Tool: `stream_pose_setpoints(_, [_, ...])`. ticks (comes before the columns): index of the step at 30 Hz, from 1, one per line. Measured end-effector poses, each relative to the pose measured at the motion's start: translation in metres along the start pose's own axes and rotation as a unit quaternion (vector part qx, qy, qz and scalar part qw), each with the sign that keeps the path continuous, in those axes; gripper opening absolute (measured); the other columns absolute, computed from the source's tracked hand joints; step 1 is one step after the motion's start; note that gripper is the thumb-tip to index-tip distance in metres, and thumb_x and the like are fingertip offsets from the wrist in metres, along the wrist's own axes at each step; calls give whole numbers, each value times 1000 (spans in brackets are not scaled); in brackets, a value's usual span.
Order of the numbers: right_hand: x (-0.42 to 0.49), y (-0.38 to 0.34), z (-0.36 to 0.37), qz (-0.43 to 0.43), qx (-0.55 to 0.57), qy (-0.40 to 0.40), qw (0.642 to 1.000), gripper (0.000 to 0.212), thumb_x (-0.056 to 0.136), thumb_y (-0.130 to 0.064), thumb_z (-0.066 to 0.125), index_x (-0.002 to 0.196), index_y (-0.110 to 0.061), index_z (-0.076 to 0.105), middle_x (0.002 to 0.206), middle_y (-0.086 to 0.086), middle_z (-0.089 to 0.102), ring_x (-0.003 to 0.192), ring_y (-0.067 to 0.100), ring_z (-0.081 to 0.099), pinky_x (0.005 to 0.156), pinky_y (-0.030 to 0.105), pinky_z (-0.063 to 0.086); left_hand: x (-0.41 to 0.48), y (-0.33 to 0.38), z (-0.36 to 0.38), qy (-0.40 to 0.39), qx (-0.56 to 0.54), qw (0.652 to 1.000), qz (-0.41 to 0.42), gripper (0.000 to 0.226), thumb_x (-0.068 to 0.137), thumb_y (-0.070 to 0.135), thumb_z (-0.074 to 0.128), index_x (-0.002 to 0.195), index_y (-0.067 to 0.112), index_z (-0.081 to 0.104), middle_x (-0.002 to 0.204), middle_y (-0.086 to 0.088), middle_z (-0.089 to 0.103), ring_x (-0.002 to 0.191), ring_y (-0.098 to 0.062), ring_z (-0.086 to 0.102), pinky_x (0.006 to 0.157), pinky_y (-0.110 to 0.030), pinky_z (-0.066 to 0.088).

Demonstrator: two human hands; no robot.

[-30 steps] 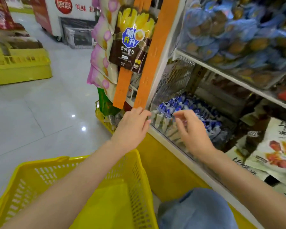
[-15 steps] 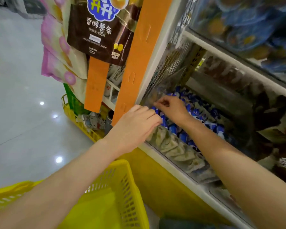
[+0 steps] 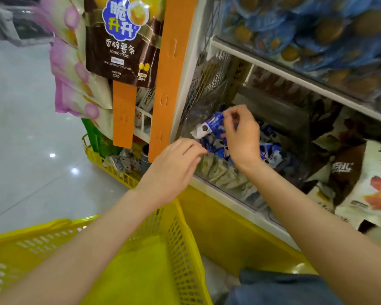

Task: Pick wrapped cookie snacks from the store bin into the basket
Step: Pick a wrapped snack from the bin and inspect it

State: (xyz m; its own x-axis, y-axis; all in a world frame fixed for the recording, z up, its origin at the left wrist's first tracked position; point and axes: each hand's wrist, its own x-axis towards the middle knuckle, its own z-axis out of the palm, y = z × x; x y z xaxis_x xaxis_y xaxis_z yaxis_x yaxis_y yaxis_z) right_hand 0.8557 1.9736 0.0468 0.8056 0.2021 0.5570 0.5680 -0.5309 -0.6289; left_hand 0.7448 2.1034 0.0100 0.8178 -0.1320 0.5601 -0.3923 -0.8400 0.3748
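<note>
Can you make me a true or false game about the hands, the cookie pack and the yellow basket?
1. The right hand pinches a blue cookie pack. True.
2. The left hand holds a cookie pack too. False: it holds nothing.
3. The basket already has cookie packs in it. False: none show inside.
4. The held pack is lifted above the bin. True.
5. The basket is red. False: it is yellow.
</note>
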Motion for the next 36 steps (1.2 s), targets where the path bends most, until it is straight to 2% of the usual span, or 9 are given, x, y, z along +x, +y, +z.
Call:
stream_pose_setpoints(4, [-34,-22,-34,-43,68,24,996,7,97,-20,44,92,-23,48,80,-8,55,71,9,59,60,26,53,-41,30,10,92,-235,950,-185,18,99,23,38,105,25,55,103,11,55,99,0,51,86,-12,37])
stream_pose_setpoints(10, [-137,-23,-36,42,206,-137,968,18,95,-13,46,86,-28,51,81,-3,62,71,1,62,61,17,53,-97,61,27,37,-639,636,-431,44,77,41,53,104,8,61,95,-9,68,76,-17,66,68,-29,49])
stream_pose_setpoints(15, [-193,-19,-14,223,301,-290,881,8,94,-16,48,99,-19,53,89,-2,64,76,0,62,63,20,53,-143,59,28,62,-508,758,-406,18,85,0,59,98,12,59,89,-2,67,75,-1,61,68,-15,48])
stream_pose_setpoints(20, [-216,-29,24,250,277,-382,845,8,84,-4,63,89,-9,59,76,0,63,62,-4,61,57,16,52,-194,29,17,-20,-354,860,-367,21,92,12,55,103,29,51,91,5,61,76,2,55,70,-17,44])
stream_pose_setpoints(23, [-226,-35,52,288,264,-384,837,6,86,-3,61,88,-6,57,77,7,60,57,-4,60,53,17,53,-225,-1,5,67,-275,857,-432,18,94,12,48,109,24,49,97,2,58,88,-12,55,78,-16,44])
stream_pose_setpoints(26, [-244,-40,81,316,246,-411,819,14,87,-4,60,98,4,57,84,12,60,56,-3,61,52,17,53,-263,-40,-13,108,-68,854,-505,30,92,8,51,121,1,49,114,-17,56,105,-33,53,93,-43,41])
stream_pose_setpoints(30, [-270,-50,114,341,228,-451,793,10,86,-4,62,93,2,57,87,16,59,55,-2,62,51,17,52,-315,-78,-42,109,164,770,-606,45,88,12,57,127,-6,43,123,-31,47,115,-46,42,96,-52,29])
stream_pose_setpoints(34, [-287,-63,141,340,216,-477,781,13,86,-5,63,80,-15,56,77,6,61,59,1,60,55,21,53,-354,-93,-56,69,104,681,-721,38,99,23,36,125,-4,43,125,-31,49,116,-45,45,95,-48,32])
stream_pose_setpoints(36, [-291,-68,152,336,213,-488,777,9,86,-7,63,83,-13,57,79,7,62,64,6,61,57,23,53,-361,-97,-54,42,86,688,-720,37,101,29,26,108,0,48,110,-31,57,104,-46,51,79,-43,34])
